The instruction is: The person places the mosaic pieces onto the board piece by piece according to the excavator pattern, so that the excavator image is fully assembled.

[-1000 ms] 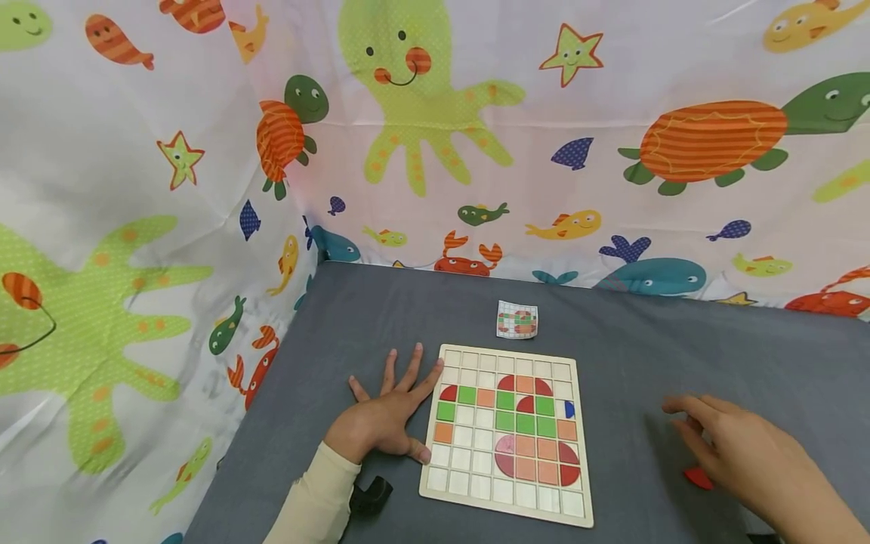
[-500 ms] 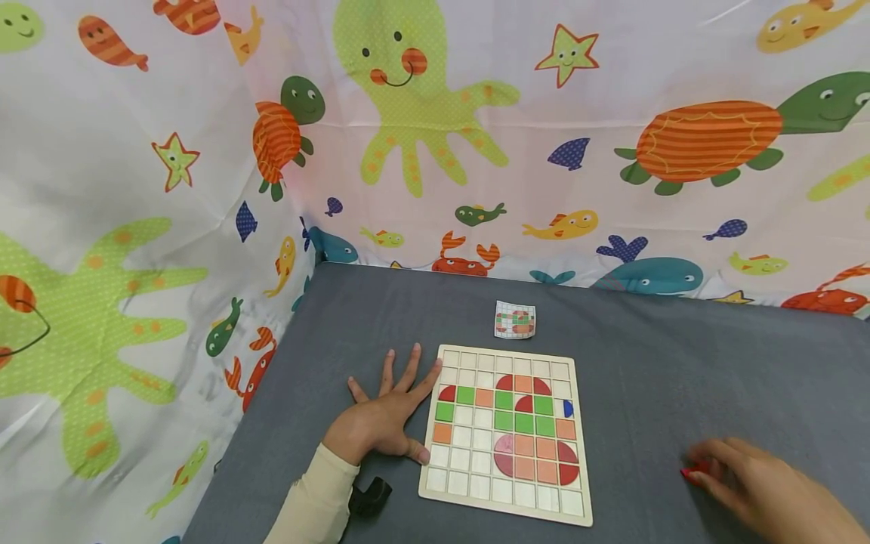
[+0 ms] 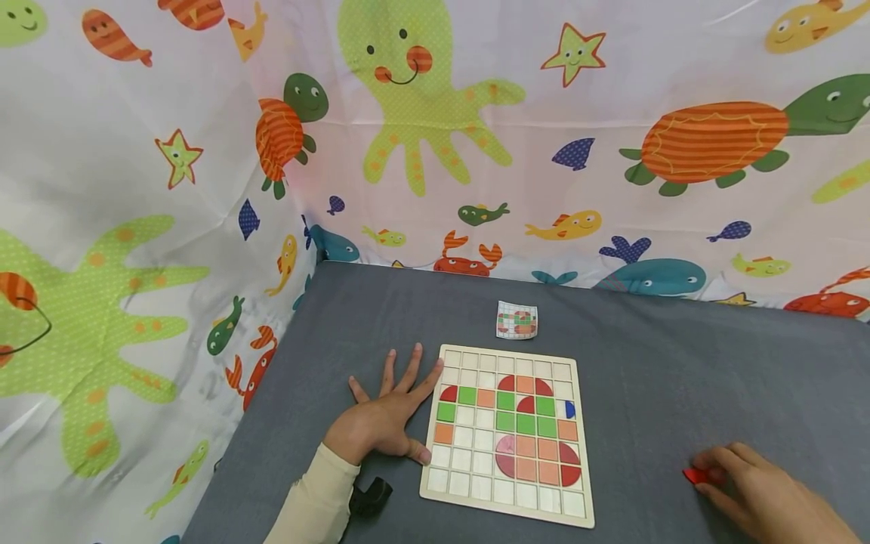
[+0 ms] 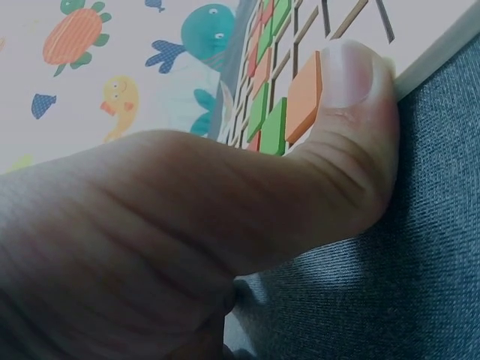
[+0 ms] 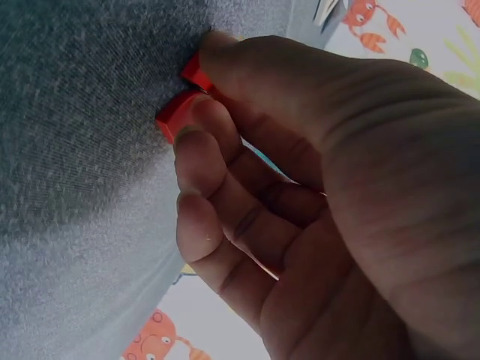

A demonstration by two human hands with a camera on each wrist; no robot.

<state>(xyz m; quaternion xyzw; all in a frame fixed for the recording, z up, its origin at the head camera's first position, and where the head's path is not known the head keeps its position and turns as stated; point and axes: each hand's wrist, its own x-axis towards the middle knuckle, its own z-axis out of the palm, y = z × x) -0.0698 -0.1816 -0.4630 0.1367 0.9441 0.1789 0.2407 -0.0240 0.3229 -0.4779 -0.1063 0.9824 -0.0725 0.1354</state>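
Observation:
My left hand (image 3: 384, 423) lies with spread fingers on the grey cloth, thumb and forefinger at the left edge of the wooden grid board (image 3: 469, 495). In the left wrist view, the thumb (image 4: 352, 112) presses against the board beside an orange square tile (image 4: 304, 97). On the board sit red, green, orange, pink and blue tiles, some square, some rounded. Off to the right, my right hand (image 3: 754, 487) pinches red tiles (image 3: 695, 475) low over the cloth. The right wrist view shows two red tiles (image 5: 174, 116) at the thumb and forefinger; fingers partly cover them.
Behind the board lies a small printed card (image 3: 516, 320) with a coloured grid pattern. A black object (image 3: 370, 496) is beside the left wrist. A curtain (image 3: 435, 166) printed with sea animals stands along the back and left of the grey cloth (image 3: 646, 378).
My right hand has come down and slightly right to the red piece on the cloth, and its fingers now pinch red tiles. The left hand has stayed in place.

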